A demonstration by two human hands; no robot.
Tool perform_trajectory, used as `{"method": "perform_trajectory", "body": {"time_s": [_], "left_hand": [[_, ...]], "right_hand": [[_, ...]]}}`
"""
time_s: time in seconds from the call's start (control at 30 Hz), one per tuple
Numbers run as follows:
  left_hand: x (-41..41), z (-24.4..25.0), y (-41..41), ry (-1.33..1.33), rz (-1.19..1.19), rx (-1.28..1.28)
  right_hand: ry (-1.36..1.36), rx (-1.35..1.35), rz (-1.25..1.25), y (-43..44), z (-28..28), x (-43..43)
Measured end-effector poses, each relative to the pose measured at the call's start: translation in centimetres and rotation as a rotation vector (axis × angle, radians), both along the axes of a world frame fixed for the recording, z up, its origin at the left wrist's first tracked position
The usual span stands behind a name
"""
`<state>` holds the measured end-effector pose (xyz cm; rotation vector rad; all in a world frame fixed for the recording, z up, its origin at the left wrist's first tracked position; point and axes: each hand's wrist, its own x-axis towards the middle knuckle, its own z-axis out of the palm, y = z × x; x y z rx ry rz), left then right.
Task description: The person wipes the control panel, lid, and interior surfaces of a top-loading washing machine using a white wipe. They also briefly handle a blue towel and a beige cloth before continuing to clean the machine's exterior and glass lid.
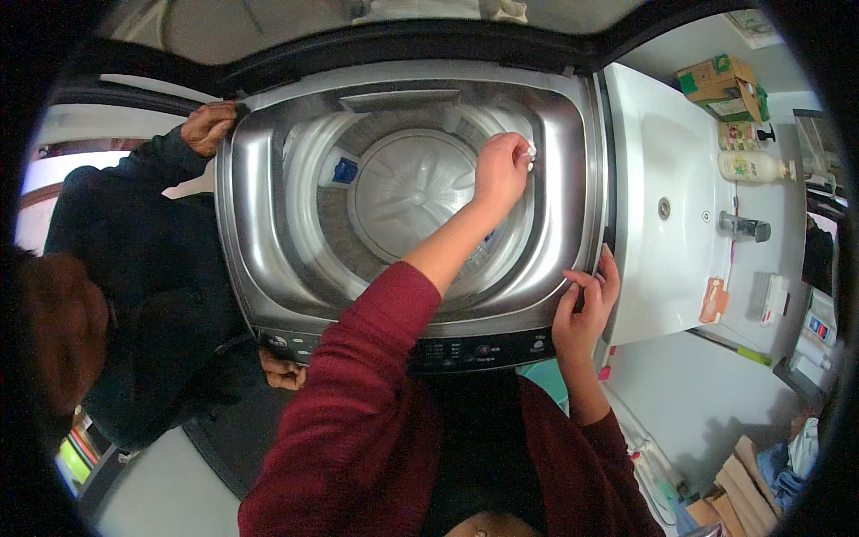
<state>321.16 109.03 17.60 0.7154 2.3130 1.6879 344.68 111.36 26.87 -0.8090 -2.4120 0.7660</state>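
Observation:
A top-loading washing machine with a metallic rim (560, 201) stands before me with its lid up. My left hand (503, 168) reaches across the tub to its right inner edge, fingers pinched on a small white thing (531, 154), possibly a piece of tissue or cloth. Below it, inside, lies the pale ribbed drum bottom (419, 194); a blue and white part (344, 170) sits on the drum's left wall. My right hand (587, 309) rests with spread fingertips on the washer's front right corner, beside the dark control panel (456, 350), and holds nothing visible.
At the left, a person in dark clothes has one hand (209, 127) on the washer's back left corner and another (283, 370) near the panel. A white sink (644, 268) adjoins on the right, with a faucet (745, 227), pump bottle (751, 166) and cardboard box (721, 87). Cardboard and cloth lie lower right.

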Motion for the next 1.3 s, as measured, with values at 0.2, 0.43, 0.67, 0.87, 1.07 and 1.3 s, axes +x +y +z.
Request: {"method": "perform_trajectory", "body": {"time_s": [0.2, 0.43, 0.67, 0.87, 1.07, 1.3], "left_hand": [[2.3, -2.6, -1.0, 0.058, -0.31, -0.095], [3.6, -1.9, -6.3, -0.103, -0.534, -0.107], [-4.7, -1.8, -0.7, 0.165, 0.098, -0.084], [2.4, -2.7, -2.2, 0.074, -0.207, -0.007], [2.2, -0.7, -5.8, -0.214, -0.307, -0.14], [0.3, 4.4, 0.3, -0.022, -0.267, 0.133]], "right_hand": [[-0.05, 0.078, 0.0, 0.1, 0.2, 0.0], [-0.036, 0.006, -0.029, 0.0, 0.0, 0.2], [-0.028, -0.002, -0.016, -0.2, 0.3, 0.0], [-0.058, 0.018, -0.016, -0.2, 0.4, 0.2], [0.014, -0.019, -0.024, 0.0, -0.3, 0.2], [0.034, 0.004, 0.011, -0.2, 0.2, -0.2]]}}
